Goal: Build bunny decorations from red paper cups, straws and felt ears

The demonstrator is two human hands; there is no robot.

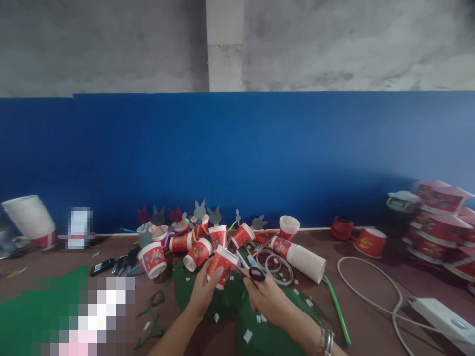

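Observation:
My left hand [208, 284] is closed around a red paper cup [221, 267], which leans with its white rim toward the upper right. In my right hand [261, 294] is a pair of scissors [257, 274] with black handles; the blades point at the cup's rim, and I cannot tell whether they touch it. Just behind lie several more red cups [152, 259] with bent coloured straws and rabbit-head cutouts [200, 210]. Under both hands spreads green sheet material [256, 326] with small white scraps [248, 336] on it.
A nested stack of paper cups [304, 262] lies to the right, beside a green straw [337, 311]. A white cable [397, 291] loops toward a power strip [441, 316]. Red tubs [430, 242] are piled far right. A blue panel [237, 148] stands behind the table.

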